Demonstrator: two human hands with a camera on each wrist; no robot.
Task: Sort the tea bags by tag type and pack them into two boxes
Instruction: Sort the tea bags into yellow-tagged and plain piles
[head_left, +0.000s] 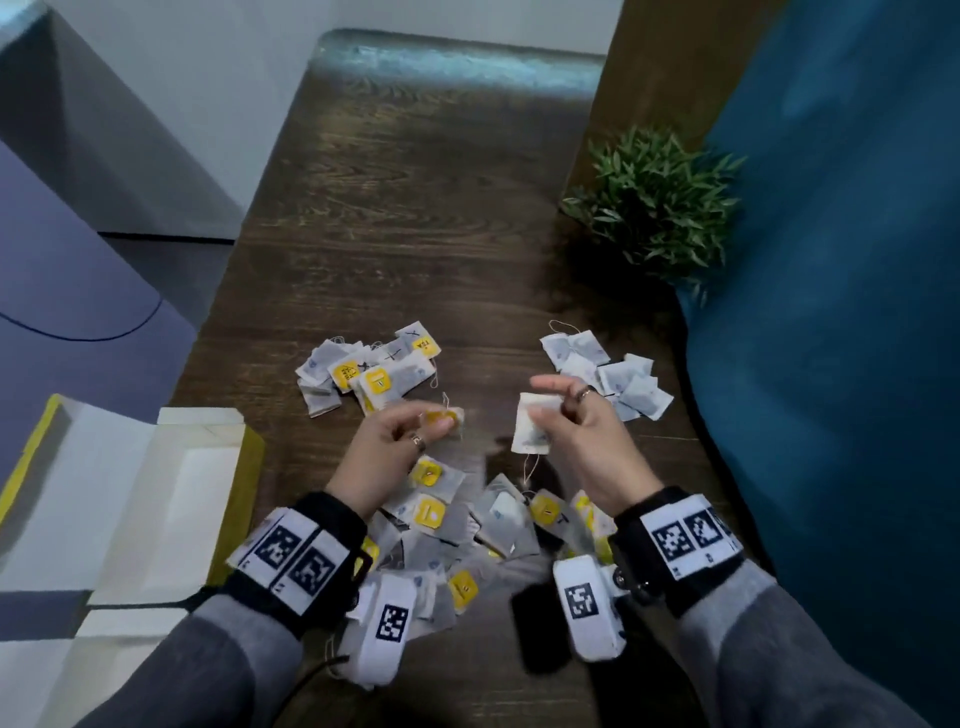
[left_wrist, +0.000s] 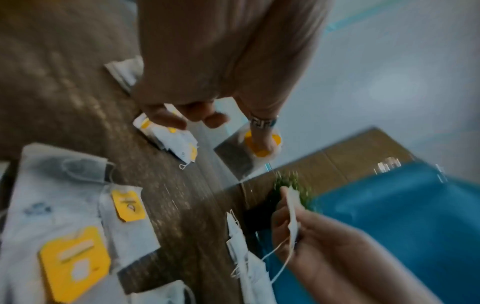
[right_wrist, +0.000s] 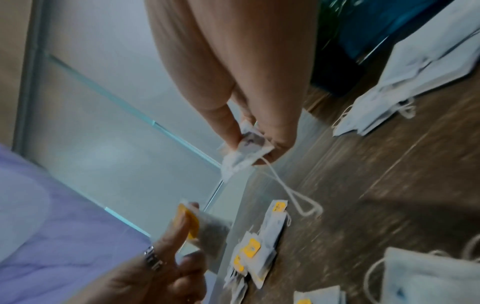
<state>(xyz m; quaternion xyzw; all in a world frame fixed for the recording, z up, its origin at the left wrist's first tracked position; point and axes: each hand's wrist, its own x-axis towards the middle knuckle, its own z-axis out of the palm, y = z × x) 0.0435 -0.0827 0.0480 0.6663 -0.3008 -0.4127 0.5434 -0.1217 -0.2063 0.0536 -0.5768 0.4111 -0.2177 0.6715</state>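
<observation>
My left hand pinches a yellow-tagged tea bag above the wooden table; the same tea bag shows under its fingers in the left wrist view. My right hand pinches a plain white tea bag whose string hangs down; the right wrist view shows that white bag between thumb and fingers. A sorted pile of yellow-tagged bags lies far left, a pile of white-tagged bags far right. An unsorted mixed heap lies under my wrists.
An open white box with yellow sides sits at the left table edge. A small green plant stands at the back right. A blue cushion borders the table's right side.
</observation>
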